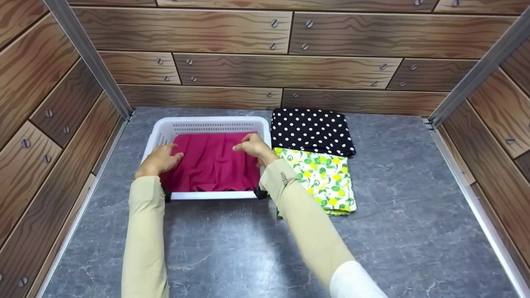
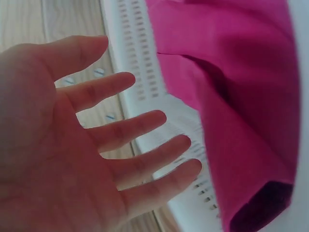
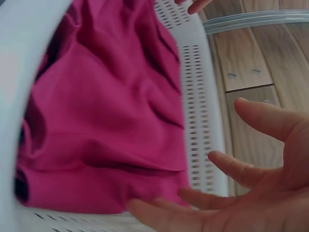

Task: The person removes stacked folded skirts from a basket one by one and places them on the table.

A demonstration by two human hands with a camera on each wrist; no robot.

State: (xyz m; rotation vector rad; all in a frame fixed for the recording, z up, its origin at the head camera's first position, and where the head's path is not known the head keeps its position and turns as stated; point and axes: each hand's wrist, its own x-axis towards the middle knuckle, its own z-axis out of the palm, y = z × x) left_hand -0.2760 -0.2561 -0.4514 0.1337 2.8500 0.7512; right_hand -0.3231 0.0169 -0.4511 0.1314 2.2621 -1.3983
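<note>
A magenta cloth [image 1: 211, 161] lies in a white plastic basket [image 1: 219, 120], covering most of its bottom with some creases. My left hand [image 1: 162, 159] hovers by the basket's left side, fingers spread and holding nothing, as the left wrist view shows with the palm [image 2: 53, 145] apart from the cloth. At the basket's right side is my right hand [image 1: 256, 148], its fingers extended and gripping nothing. In the right wrist view the lower fingers of the right hand [image 3: 241, 193] overlap the cloth's edge; whether they touch it I cannot tell.
Right of the basket lies a folded black cloth with white dots [image 1: 310, 130]. In front of it is a folded lemon-print cloth [image 1: 319, 182], partly behind my right forearm. Wood-patterned walls [image 1: 232, 70] enclose the grey floor surface [image 1: 397, 198] at the back and sides.
</note>
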